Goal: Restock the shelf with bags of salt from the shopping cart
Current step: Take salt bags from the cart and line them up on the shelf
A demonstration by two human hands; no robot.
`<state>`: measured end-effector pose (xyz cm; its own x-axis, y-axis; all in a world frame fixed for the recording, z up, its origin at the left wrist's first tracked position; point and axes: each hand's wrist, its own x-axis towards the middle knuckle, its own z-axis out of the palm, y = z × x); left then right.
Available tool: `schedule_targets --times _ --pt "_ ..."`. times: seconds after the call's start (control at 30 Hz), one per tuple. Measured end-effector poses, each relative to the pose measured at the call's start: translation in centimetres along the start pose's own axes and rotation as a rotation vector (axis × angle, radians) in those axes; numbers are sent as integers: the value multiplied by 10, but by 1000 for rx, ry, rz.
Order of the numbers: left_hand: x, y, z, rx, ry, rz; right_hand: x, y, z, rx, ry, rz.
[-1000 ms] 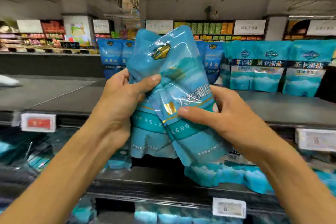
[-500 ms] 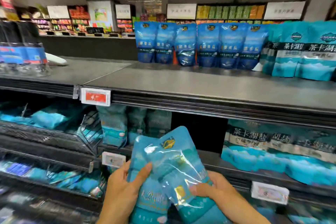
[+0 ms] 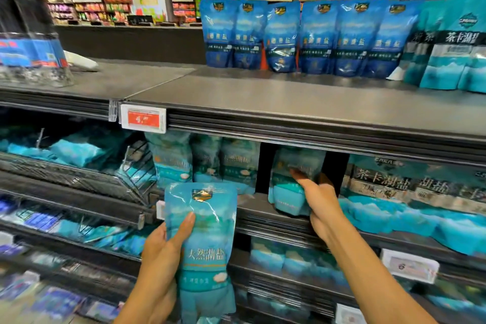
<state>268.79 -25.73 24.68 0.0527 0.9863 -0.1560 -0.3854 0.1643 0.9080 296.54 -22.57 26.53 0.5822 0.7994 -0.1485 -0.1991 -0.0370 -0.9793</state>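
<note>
One salt bag goes onto the shelf while the next waits.

The right hand (image 3: 317, 198) is clamped on a teal bag (image 3: 292, 181), standing it upright at the second shelf's front edge (image 3: 263, 212) beside matching bags (image 3: 207, 163); the left hand (image 3: 164, 247) grips a spare bag (image 3: 202, 242) below, likely queued.

Two bare forearms are seen rising from the near edge of the scene, one at the left and one at the right. No sleeve, watch, ring or glove is worn on either. The left hand (image 3: 164, 247) is shown with short, plain nails, the thumbnail being clearly visible. The right hand (image 3: 317, 198) is seen from the back, with its fingertips partly hidden and slightly blurred.
</note>
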Motion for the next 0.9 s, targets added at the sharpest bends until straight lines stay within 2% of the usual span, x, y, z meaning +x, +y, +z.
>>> schedule_targets --times 0.13,0.33,0.47,0.57,0.6,0.63,0.7,0.73,0.77,0.83,0.87,0.9 --pt "2 3 -6 -7 -51 -4 23 1 23 40 -110 -85" --pt "4 11 -10 -19 -57 8 36 11 56 -54 -254 -158" --pt "4 13 -9 -22 -63 22 35 16 62 -163 -194 -98" --pt "2 17 -3 -31 -78 32 19 4 51 -370 -153 12" --pt "2 19 0 -33 -90 35 6 -1 45 -473 -131 -22" --pt "2 20 4 -34 -107 40 -11 -4 36 -556 -83 -136" --pt "2 23 14 -38 -148 49 -52 -3 17 -517 10 -454" --pt "2 24 21 -41 -181 51 -73 0 7 -453 -61 -529" --pt "1 25 29 -41 -224 51 -95 -1 -1 -377 -228 -497" --pt "-1 24 48 -35 -322 51 -126 0 -9 -240 -659 -210" --pt "-3 21 59 -17 -368 42 -132 3 -11 -189 -791 -103" --pt "-5 19 70 9 -406 28 -135 5 -13 -158 -840 -62"
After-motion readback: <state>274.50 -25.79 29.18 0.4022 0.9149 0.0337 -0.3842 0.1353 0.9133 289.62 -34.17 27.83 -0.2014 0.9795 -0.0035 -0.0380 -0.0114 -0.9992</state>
